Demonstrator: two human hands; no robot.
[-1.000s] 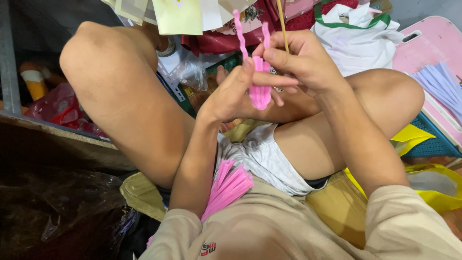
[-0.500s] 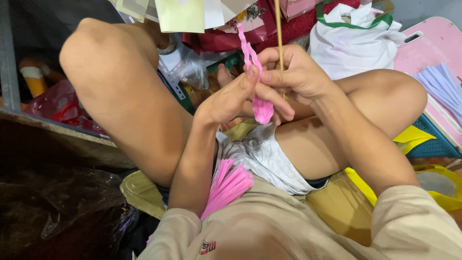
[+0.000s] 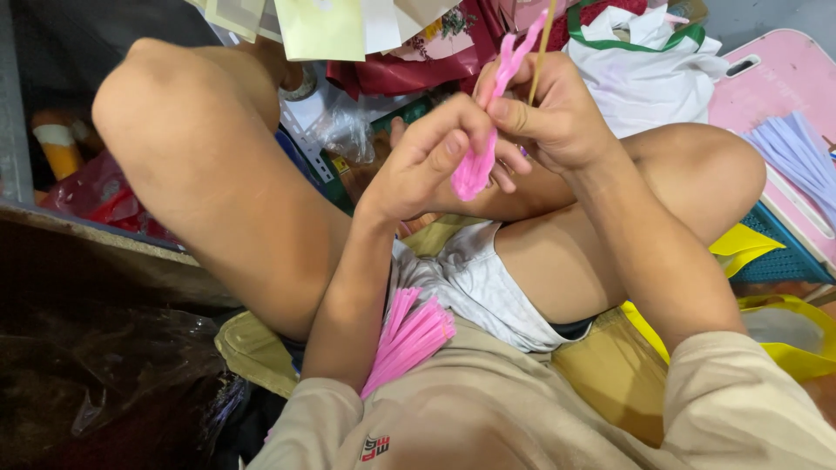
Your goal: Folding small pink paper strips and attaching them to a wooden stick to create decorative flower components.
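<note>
The person sits with knees drawn up and both hands raised together between them. The left hand (image 3: 435, 161) curls its thumb and fingers closed around a narrow pink paper strip (image 3: 488, 122), pinching it near the lower end, where the strip bunches into a soft fold just below the fingers. The right hand (image 3: 557, 117) is closed too, its fingers pressed on the same strip from the other side and also gripping a thin wooden stick (image 3: 542, 43) that rises almost upright past the top edge of the view. The strip runs up alongside the stick, its free upper end leaning slightly left of it; whether it is wound around the stick I cannot tell. So the pink strip sits between the two hands, held above the lap and in front of the right knee. Down in the lap, beside the left forearm, lies a fanned bundle of pink strips (image 3: 409, 335) on the beige shirt. Beyond the hands sits a white bag with green trim (image 3: 644, 61), and at the right edge a pink tray (image 3: 775, 78) carries a sheaf of pale lilac strips (image 3: 805, 157). A yellow bag (image 3: 784, 348) lies by the right elbow.
</note>
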